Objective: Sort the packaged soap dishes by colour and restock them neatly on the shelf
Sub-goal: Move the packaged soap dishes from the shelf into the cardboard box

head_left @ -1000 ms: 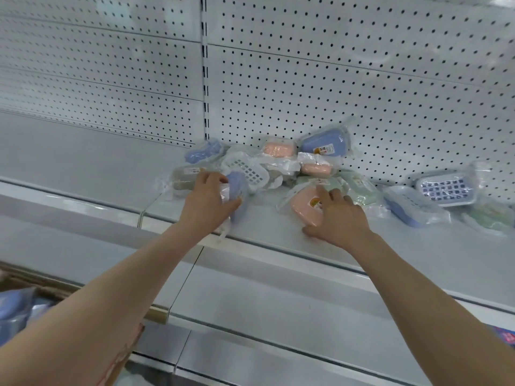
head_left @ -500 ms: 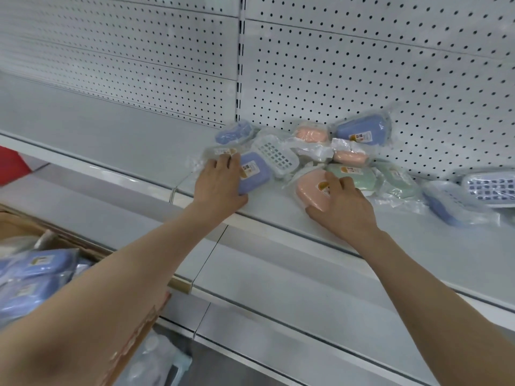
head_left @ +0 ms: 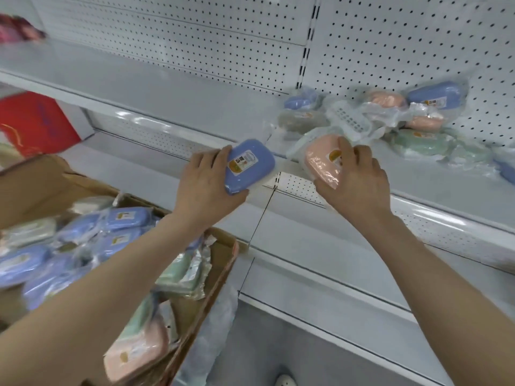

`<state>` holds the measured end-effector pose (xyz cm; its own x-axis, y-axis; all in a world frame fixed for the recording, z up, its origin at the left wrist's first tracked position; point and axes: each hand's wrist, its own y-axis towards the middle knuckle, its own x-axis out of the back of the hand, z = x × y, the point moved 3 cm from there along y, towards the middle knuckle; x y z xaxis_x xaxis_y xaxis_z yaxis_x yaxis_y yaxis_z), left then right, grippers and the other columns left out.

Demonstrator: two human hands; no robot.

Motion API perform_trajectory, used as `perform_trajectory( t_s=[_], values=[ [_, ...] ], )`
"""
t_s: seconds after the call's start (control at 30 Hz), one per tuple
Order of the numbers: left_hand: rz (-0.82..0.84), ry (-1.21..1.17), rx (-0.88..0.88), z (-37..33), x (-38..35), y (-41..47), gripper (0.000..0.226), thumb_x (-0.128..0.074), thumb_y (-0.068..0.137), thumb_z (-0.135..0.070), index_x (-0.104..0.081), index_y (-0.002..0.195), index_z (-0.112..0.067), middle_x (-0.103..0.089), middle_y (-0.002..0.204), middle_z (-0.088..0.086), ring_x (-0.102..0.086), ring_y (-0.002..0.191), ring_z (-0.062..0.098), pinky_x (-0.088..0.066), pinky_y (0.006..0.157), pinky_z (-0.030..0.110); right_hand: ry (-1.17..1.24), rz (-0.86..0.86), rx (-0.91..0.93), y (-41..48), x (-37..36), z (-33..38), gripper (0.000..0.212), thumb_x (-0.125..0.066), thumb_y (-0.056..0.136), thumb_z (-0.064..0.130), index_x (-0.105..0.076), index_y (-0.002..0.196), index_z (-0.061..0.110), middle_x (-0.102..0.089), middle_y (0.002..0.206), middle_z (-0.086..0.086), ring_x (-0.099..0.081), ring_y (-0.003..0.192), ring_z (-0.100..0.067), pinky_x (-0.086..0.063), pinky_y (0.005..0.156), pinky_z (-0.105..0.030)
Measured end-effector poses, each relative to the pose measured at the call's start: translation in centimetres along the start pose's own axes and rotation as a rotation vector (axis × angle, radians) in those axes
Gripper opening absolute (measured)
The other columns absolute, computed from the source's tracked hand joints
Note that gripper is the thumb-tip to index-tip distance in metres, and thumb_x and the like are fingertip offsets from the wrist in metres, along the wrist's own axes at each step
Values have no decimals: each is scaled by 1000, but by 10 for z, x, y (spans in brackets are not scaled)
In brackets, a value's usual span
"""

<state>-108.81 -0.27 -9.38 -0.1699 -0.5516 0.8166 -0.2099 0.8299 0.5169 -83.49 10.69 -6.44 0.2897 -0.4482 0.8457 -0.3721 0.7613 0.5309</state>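
Head view. White perforated pegboard [head_left: 195, 37] backs a smooth grey shelf [head_left: 167, 87]. The left hand [head_left: 203, 185] grips a rounded, glossy blue dish [head_left: 249, 165] just before the shelf edge. The right hand [head_left: 359, 185] curls round a pink dish [head_left: 320, 162] in crinkled film at the shelf front. The mixed pile [head_left: 362, 118] is unsorted and the carton [head_left: 220, 274] nearly full, so the task is judged at an early stage.

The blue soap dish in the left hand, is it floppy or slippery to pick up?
Probably stiff: the blue soap dish keeps its boxy shape in the left hand. Likely light: one hand holds it. Its clear wrap may be slippery.
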Motion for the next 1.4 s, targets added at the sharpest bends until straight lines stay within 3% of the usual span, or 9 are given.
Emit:
perform_trajectory(
  t_s=[0.17, 0.27, 0.4, 0.53, 0.67, 0.93, 1.07, 1.17, 1.4],
  values=[
    [102, 41, 66, 102, 39, -72, 85, -53, 72, -61, -48, 136, -5, -62, 118, 13, -56, 102, 37, -47, 86, 44, 84, 98, 29, -44, -20, 130, 78, -71, 70, 48, -38, 134, 19, -50, 108, -11, -55, 83, -34, -49, 67, -39],
    [153, 77, 119, 161, 55, -114, 81, -61, 74, -54, -46, 137, -5, -60, 119, 13, -54, 103, 35, -43, 91, 42, 139, 221, 45, -65, -45, 197, 77, -70, 72, 52, -35, 134, 22, -49, 112, -9, -56, 90, -34, -48, 71, -38],
    [282, 113, 243, 224, 66, -165, 77, -56, 73, -48, -47, 136, -4, -59, 115, 15, -54, 101, 38, -44, 88, 43, 178, 377, 89, -93, -81, 267, 86, -70, 74, 57, -33, 141, 19, -49, 117, -11, -56, 94, -35, -48, 73, -39],
    [413, 186, 371, 281, 71, -207, 84, -49, 70, -52, -38, 142, -9, -54, 123, 12, -50, 109, 35, -44, 94, 42, 196, 476, 186, -106, -114, 323, 87, -65, 76, 62, -33, 144, 18, -51, 121, -11, -58, 98, -32, -49, 77, -39],
    [439, 196, 483, 324, 74, -239, 83, -65, 72, -46, -38, 142, -10, -54, 127, 12, -52, 111, 33, -42, 95, 39, 214, 520, 277, -108, -144, 369, 86, -56, 81, 66, -25, 147, 22, -48, 135, -8, -54, 114, -27, -50, 86, -38],
    [569, 130, 613, 445, 66, -256, 83, -68, 76, -38, -33, 146, -11, -47, 134, 10, -53, 116, 33, -45, 95, 39, 217, 649, 268, -86, -203, 466, 84, -57, 84, 62, -19, 149, 24, -39, 141, -9, -47, 122, -30, -44, 95, -41],
    [663, 92, 516, 528, 50, -245, 81, -78, 68, -33, -44, 138, -10, -52, 128, 11, -57, 106, 37, -49, 87, 43, 172, 676, 321, -63, -246, 529, 83, -69, 78, 53, -34, 146, 22, -49, 136, -10, -50, 119, -34, -42, 94, -44],
    [708, 72, 401, 576, 35, -237, 83, -82, 66, -32, -46, 138, -14, -51, 134, 7, -55, 115, 31, -46, 95, 41, 123, 664, 391, -44, -288, 580, 78, -74, 69, 50, -47, 137, 23, -57, 126, -8, -54, 112, -34, -44, 89, -45],
    [791, 61, 157, 629, -10, -222, 90, -80, 54, -23, -50, 138, -10, -53, 137, 9, -49, 128, 37, -37, 109, 49, 32, 749, 472, -17, -363, 643, 66, -54, 84, 55, -39, 143, 28, -46, 141, -6, -48, 119, -34, -38, 97, -44]
  ],
)
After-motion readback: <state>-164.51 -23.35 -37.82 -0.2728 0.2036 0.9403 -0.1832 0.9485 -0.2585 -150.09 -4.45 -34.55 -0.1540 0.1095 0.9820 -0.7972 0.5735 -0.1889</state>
